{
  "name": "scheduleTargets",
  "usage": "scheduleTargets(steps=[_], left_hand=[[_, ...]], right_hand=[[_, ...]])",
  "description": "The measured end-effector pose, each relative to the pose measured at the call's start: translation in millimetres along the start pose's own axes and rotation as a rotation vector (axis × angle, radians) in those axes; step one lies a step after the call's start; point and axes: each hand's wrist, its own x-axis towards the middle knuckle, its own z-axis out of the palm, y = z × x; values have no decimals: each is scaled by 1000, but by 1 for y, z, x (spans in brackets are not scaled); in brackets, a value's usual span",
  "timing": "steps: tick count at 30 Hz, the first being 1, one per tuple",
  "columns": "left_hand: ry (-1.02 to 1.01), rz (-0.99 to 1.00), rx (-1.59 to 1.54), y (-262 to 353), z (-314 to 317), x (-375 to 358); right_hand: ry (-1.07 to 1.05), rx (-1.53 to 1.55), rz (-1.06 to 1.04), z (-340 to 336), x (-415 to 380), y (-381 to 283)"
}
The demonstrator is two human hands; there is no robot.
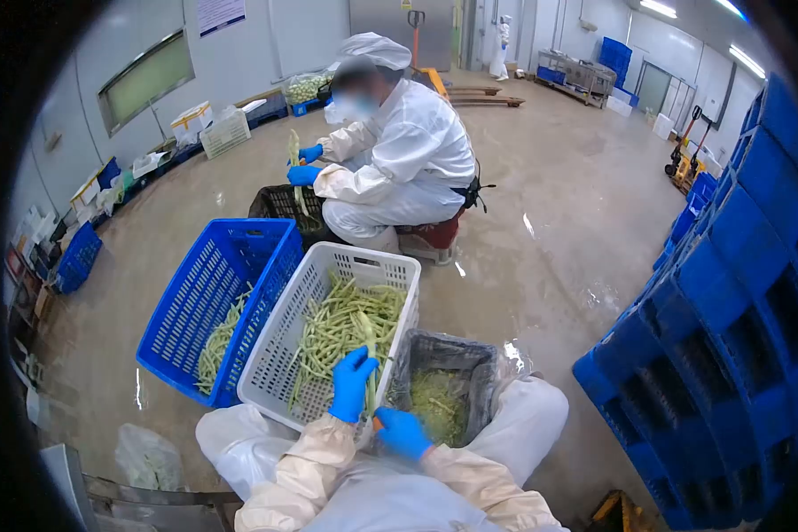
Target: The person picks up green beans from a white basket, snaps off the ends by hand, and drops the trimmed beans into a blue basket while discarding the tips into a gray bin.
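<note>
Over the near end of the white crate (270,363), my left hand (351,383) in a blue glove is closed on a pale green stalk (369,341). Just right of it, my right hand (402,432), also gloved, grips a small orange-handled tool (378,423) near the stalk's lower end; its blade cannot be made out. Many green stalks (332,321) lie heaped in the white crate. A blue crate (173,332) at its left holds more stalks (219,350). Between my knees stands a dark lined bin (488,368) with green trimmings (436,399).
A seated co-worker (417,146) in white holds a stalk (293,149) over a black crate (275,202). Blue pallets (718,337) are stacked at the right. A plastic bag (149,457) lies on the wet floor at the left. Pallet jacks stand farther back.
</note>
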Motion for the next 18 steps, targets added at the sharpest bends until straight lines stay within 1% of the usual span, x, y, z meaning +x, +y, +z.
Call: scheduleTargets(steps=[1,3,4,5,7,8,9,10,11,12,13,14,15,16,17,18], left_hand=[[-2,2,-4,-3,-1,-2],[-127,-63,108,10,1,-12],[-199,-74,138,-5,-7,-8],[-187,-81,135,-10,-16,-6],[-363,24,381,-22,-39,-12],[-329,1,415,-24,-54,-13],[-302,63,476,-29,-79,-11],[-276,117,540,-32,-106,-5],[-249,-35,531,0,-125,-4],[-176,256,773,-5,-160,4],[-141,375,769,14,-185,9],[7,247,809,36,-214,18],[140,17,507,84,-211,22],[264,-32,653,117,-217,26],[360,241,766,65,-317,66],[458,272,998,104,-311,68]], right_hand=[[2,-4,-1,4,-1,3],[47,98,-36,6,0,3],[40,98,-36,4,2,6],[133,249,36,-3,5,8],[305,591,160,-21,12,19],[387,784,221,-32,16,26],[521,830,201,-45,18,30],[509,842,279,-64,16,36],[591,842,244,-74,15,40],[682,880,292,-76,14,44],[686,750,300,-76,14,54],[670,688,343,-76,13,58],[645,691,362,-73,12,64],[614,601,404,-70,10,70],[585,509,442,-69,10,76],[482,275,494,-65,8,89]])
